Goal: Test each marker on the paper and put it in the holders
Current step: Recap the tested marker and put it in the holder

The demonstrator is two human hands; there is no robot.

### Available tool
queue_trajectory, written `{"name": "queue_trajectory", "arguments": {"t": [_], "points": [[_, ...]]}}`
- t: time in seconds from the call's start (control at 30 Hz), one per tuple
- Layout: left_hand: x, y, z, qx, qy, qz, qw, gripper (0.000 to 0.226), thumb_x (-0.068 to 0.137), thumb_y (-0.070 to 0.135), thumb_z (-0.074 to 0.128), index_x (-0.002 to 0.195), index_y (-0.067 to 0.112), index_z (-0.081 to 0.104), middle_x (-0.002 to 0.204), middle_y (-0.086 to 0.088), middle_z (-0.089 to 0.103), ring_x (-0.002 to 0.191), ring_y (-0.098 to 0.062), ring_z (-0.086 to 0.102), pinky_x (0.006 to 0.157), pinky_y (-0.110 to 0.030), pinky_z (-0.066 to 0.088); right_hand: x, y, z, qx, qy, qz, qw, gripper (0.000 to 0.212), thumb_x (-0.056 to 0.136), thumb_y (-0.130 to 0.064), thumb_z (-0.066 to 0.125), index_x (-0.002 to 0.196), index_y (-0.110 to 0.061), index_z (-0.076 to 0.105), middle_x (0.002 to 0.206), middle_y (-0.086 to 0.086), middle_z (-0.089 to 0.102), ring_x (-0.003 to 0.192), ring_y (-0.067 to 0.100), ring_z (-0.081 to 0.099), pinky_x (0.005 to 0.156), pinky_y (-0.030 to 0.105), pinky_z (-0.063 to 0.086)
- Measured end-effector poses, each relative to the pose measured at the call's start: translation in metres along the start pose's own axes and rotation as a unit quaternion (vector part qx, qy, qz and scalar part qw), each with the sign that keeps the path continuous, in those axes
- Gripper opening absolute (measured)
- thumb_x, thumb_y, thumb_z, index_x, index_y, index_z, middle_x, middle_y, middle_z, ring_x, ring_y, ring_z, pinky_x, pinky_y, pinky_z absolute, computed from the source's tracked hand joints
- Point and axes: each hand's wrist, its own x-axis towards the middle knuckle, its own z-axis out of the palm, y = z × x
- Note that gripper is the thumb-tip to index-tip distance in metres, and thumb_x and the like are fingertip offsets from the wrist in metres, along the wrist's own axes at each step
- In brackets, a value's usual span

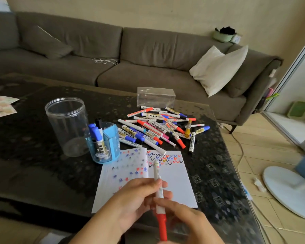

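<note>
Both hands, L & R, grip red-capped marker over paper.

On the table, the paper lies nearest, with the marker pile behind it. A small holder with markers in it stands left of the paper, a jar just behind that. A box sits beyond the pile, before the sofa.

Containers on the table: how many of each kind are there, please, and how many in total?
Blue pen holder with markers inside: 1
Clear round jar, no markers in it: 1
Clear rectangular box: 1
Total: 3
</note>
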Motion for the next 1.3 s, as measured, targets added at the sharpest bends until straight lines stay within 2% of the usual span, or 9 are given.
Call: {"name": "queue_trajectory", "arguments": {"t": [0.1,0.17,0.3,0.4,0.57,0.77,1.03,1.13,1.3], "points": [[-0.009,0.000,0.005,0.009,-0.011,0.017,1.000,0.020,0.087,0.011,0.056,0.079,0.001,0.071,0.082,-0.023,0.071,0.072,-0.027,0.070,0.064,-0.032,0.055,-0.003,-0.010,-0.002,-0.005,-0.026,-0.052,0.998,0.055,0.071,-0.041,0.080,0.116,-0.060,0.054,0.118,-0.031,0.057,0.109,-0.007,0.058,0.090,0.012,0.047],[-0.013,0.000,0.008,0.006,-0.012,0.028,1.000,0.017,0.088,0.009,0.054,0.083,-0.002,0.067,0.078,-0.022,0.071,0.068,-0.026,0.070,0.060,-0.030,0.057,-0.006,-0.013,0.000,-0.023,0.001,-0.096,0.995,0.055,0.070,-0.041,0.080,0.116,-0.059,0.054,0.116,-0.031,0.060,0.104,-0.006,0.061,0.088,0.012,0.048],[-0.021,0.001,0.012,0.012,-0.024,0.041,0.999,0.017,0.089,0.011,0.053,0.084,0.000,0.066,0.078,-0.019,0.071,0.068,-0.024,0.071,0.062,-0.030,0.057,-0.011,-0.011,0.006,-0.054,0.041,-0.133,0.989,0.043,0.074,-0.044,0.076,0.112,-0.054,0.058,0.104,-0.021,0.065,0.089,-0.002,0.065,0.081,0.012,0.050],[-0.026,0.003,0.014,0.015,-0.037,0.047,0.998,0.019,0.086,0.013,0.054,0.080,0.003,0.069,0.082,-0.019,0.072,0.074,-0.025,0.071,0.074,-0.036,0.054,-0.014,-0.007,0.006,-0.097,0.075,-0.148,0.981,0.031,0.078,-0.047,0.070,0.107,-0.044,0.060,0.090,-0.025,0.063,0.081,-0.008,0.062,0.074,0.014,0.053],[-0.029,0.003,0.015,0.010,-0.051,0.053,0.997,0.019,0.082,0.015,0.057,0.075,0.007,0.072,0.087,-0.020,0.072,0.079,-0.027,0.071,0.076,-0.035,0.052,-0.014,-0.003,0.010,-0.112,0.124,-0.177,0.970,0.015,0.083,-0.039,0.067,0.097,-0.032,0.066,0.083,-0.019,0.062,0.075,-0.012,0.060,0.068,0.005,0.046],[-0.026,0.004,0.014,0.000,-0.050,0.057,0.997,0.022,0.091,0.017,0.051,0.092,0.007,0.070,0.084,-0.014,0.072,0.082,-0.023,0.070,0.078,-0.035,0.051,-0.009,-0.005,0.011,-0.121,0.123,-0.190,0.966,0.020,0.082,-0.038,0.069,0.101,-0.032,0.064,0.080,-0.020,0.060,0.072,-0.016,0.053,0.068,0.001,0.041],[-0.016,0.002,0.009,-0.012,-0.032,0.053,0.998,0.022,0.083,0.019,0.058,0.073,0.015,0.077,0.083,-0.005,0.072,0.079,-0.015,0.067,0.082,-0.034,0.049,-0.012,0.000,0.008,-0.128,0.057,-0.163,0.977,0.041,0.077,-0.056,0.067,0.115,-0.046,0.055,0.088,-0.035,0.055,0.076,-0.013,0.054,0.069,0.004,0.044],[-0.012,0.000,0.007,-0.024,-0.028,0.038,0.999,0.024,0.086,0.017,0.058,0.070,0.014,0.076,0.078,-0.004,0.072,0.073,-0.012,0.067,0.079,-0.032,0.047,-0.009,0.006,0.009,-0.177,0.060,-0.191,0.964,0.038,0.082,-0.045,0.067,0.118,-0.042,0.054,0.094,-0.031,0.055,0.077,-0.015,0.052,0.072,0.003,0.044],[0.000,-0.008,0.003,-0.011,-0.036,0.024,0.999,0.020,0.081,0.018,0.062,0.067,0.014,0.075,0.073,-0.005,0.069,0.075,-0.017,0.063,0.076,-0.034,0.046,0.001,0.024,0.007,-0.269,0.153,-0.245,0.919,0.039,0.079,-0.015,0.065,0.115,-0.026,0.057,0.080,-0.010,0.046,0.070,0.006,0.045,0.065,0.011,0.040]]}}
